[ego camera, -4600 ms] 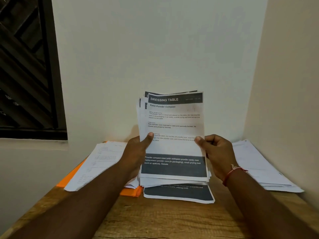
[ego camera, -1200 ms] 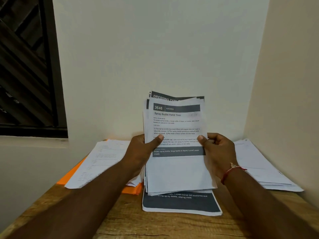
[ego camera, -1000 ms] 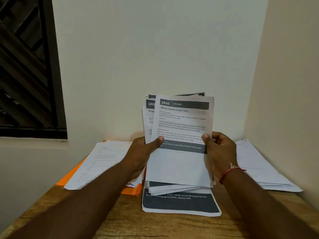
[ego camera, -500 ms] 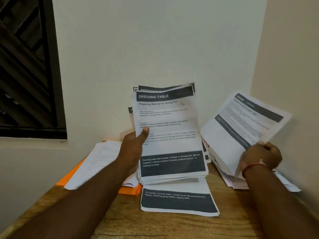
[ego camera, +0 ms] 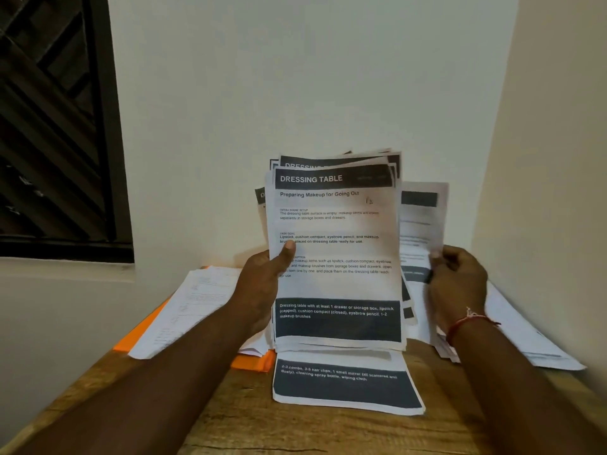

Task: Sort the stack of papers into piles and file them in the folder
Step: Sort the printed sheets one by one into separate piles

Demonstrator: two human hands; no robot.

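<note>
Near: centre pile (ego camera: 345, 385) flat on table (ego camera: 230, 421) | your left hand (ego camera: 262, 290) grips the upright stack (ego camera: 335, 280), thumb on front | your right hand (ego camera: 458, 284) pinches a blurred sheet (ego camera: 422, 224) (read its header first) | lay it squarely on its matching pile | far left: orange folder (ego camera: 253, 362) under papers.

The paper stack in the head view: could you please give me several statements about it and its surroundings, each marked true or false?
1. The left hand holds the stack upright, thumb on the front sheet. True.
2. The front sheet is headed KITCHEN. False: it is headed DRESSING TABLE.
3. The right hand pinches a separate sheet beside the stack. True.
4. The orange folder lies on the right of the table. False: it lies on the left, under a pile of papers.
5. A flat sheet lies on the table in front of the stack. True.
</note>
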